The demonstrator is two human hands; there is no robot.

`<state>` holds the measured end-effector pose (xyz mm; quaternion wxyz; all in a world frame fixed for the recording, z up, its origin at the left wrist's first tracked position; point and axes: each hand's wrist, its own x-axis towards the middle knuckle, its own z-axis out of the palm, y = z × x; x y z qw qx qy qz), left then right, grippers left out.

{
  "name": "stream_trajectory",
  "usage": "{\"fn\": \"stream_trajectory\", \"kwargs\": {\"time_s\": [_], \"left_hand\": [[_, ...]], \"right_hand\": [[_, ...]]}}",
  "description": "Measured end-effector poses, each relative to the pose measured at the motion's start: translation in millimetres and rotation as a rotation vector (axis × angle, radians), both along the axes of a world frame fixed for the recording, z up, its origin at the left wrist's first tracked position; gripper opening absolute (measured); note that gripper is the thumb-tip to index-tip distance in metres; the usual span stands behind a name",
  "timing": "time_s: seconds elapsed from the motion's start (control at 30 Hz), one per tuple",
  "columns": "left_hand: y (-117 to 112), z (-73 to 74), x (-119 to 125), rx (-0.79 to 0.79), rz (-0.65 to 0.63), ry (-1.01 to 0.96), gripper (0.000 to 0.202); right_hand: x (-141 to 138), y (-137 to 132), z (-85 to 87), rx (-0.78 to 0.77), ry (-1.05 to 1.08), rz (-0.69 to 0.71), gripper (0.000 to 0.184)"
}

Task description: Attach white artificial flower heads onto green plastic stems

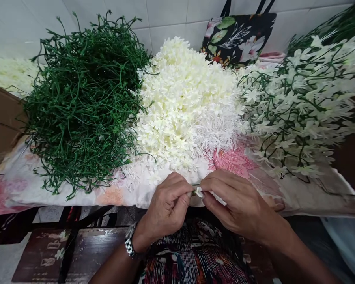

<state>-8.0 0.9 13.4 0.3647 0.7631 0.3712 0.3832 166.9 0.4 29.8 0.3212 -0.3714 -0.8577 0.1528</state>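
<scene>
At the near edge of the surface (23,189), left hand (168,205) and right hand (239,205) both pinch a tight grip on one small white blossom (198,192), likely feather-light, soft, crushable, best held by its base.

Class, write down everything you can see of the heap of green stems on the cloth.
The heap of green stems is a tall, tangled mound of thin, dark green, plastic-looking strands, bare of blossoms, with curled ends sticking out all round. It rests on the flowered cloth and its right side presses against the pile of white flowers. Neither the left hand nor the right hand touches it.
</scene>
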Motion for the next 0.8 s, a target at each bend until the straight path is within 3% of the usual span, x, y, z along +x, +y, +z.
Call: {"fn": "stream_trajectory", "kwargs": {"time_s": [0.23, 0.5, 0.8], "left_hand": [[0.8, -10.5, 5.8, 0.028, 0.051, -0.008, 0.021], [2.8, -12.5, 8.1, 0.086, 0.064, 0.018, 0.024], [2.4, -13.0, 8.0, 0.075, 0.064, 0.019, 0.023]], "right_hand": [[-3.3, 2.4, -13.4, -0.068, 0.094, 0.006, 0.012], [-2.1, 3.6, -25.9, -0.222, 0.138, -0.015, 0.009], [-4.8, 2.4, -31.1, -0.17, 0.14, -0.032, 0.007]]}}
